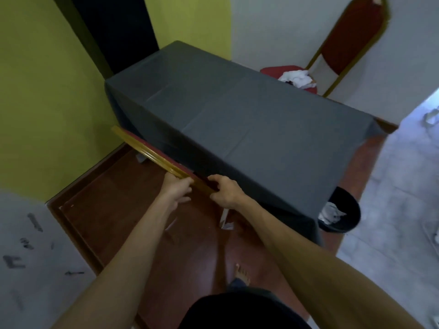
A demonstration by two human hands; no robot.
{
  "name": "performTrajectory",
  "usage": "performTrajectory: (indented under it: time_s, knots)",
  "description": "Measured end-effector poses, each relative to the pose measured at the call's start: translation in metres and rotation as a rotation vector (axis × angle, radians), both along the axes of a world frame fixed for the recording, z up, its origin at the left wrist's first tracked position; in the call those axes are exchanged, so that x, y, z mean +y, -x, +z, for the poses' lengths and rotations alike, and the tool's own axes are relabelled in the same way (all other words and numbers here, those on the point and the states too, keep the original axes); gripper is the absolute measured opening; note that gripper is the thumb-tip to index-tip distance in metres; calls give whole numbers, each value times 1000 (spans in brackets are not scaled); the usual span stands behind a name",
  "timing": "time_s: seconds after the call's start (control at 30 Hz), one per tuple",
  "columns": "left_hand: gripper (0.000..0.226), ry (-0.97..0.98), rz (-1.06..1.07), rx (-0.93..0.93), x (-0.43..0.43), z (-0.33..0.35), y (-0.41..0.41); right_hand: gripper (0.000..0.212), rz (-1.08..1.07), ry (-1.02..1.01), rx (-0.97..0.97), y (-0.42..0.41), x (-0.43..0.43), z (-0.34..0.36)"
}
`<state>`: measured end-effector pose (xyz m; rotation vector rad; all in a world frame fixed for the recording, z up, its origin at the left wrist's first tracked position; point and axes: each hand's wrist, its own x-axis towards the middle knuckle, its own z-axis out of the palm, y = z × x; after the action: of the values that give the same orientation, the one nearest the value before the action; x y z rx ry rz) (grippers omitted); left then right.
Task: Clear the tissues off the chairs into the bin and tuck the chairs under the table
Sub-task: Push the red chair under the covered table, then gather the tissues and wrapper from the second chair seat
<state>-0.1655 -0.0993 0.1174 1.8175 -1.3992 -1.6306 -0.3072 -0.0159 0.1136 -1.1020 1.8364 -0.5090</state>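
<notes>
A near chair (152, 151) with a gold frame and red back stands against the near long side of the table (237, 119), which is draped in a dark grey cloth; its seat is hidden under the cloth. My left hand (177, 189) and my right hand (225, 192) both grip the top rail of its backrest. A second red chair (351, 41) stands at the table's far side, pulled out, with white crumpled tissues (297, 78) on its seat. A black bin (342, 210) with tissues inside sits on the floor by the table's right corner.
A yellow-green wall (47, 91) rises on the left and a white wall at the back. The floor under the table is red-brown wood, with pale tiles to the right. My bare foot (242, 274) is on the wood below my arms.
</notes>
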Motion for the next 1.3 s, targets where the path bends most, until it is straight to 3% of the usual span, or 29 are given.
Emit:
performTrajectory:
  time_s: [0.13, 0.57, 0.97, 1.3]
  knots:
    - [49, -19, -199, -76, 57, -5, 15, 62, -80, -12, 21, 7, 55, 1]
    - [33, 95, -625, -131, 141, 1, 131, 52, -321, -20, 116, 109, 183, 1]
    - [29, 79, -640, -84, 183, -10, 318, 54, -328, -12, 144, 289, 237, -8]
    - [32, 20, -605, -87, 185, -26, 454, 58, -276, -62, 128, 442, 230, -31]
